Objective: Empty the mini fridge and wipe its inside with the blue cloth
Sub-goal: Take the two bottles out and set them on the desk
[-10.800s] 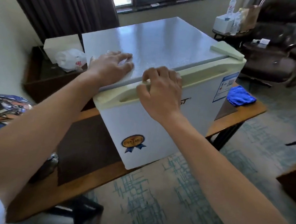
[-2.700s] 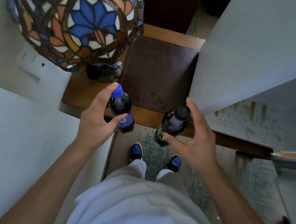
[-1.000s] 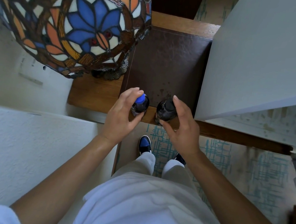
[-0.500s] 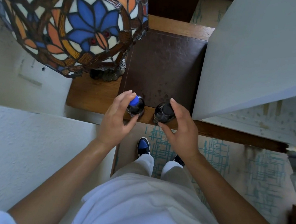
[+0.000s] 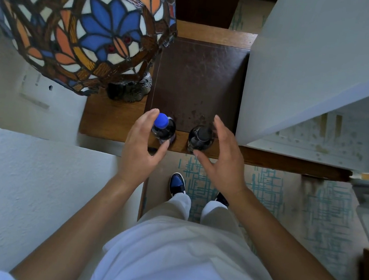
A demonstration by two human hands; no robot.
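Observation:
Two dark drink bottles stand upright at the front edge of the wooden table [image 5: 111, 120]. The blue-capped bottle [image 5: 163, 126] sits inside my left hand [image 5: 138, 151], with the fingers by its cap and the thumb against its lower side. The black-capped bottle [image 5: 200, 137] stands just right of it. My right hand [image 5: 221, 161] is spread beside that bottle, fingers apart and off it. The white mini fridge [image 5: 331, 53] rises at the right, on the same table. The blue cloth is out of view.
A stained-glass lamp [image 5: 81, 23] hangs over the table's left part, its base [image 5: 130, 89] just behind the bottles. A dark leather inlay [image 5: 198, 80] covers the table top. A white wall ledge [image 5: 20, 188] lies at my left. Patterned carpet [image 5: 288, 200] and my shoes are below.
Since the earliest frame I have turned from the closed fridge to the table's left end. The two bottles came down onto the table edge, and my right hand has now spread away from its bottle.

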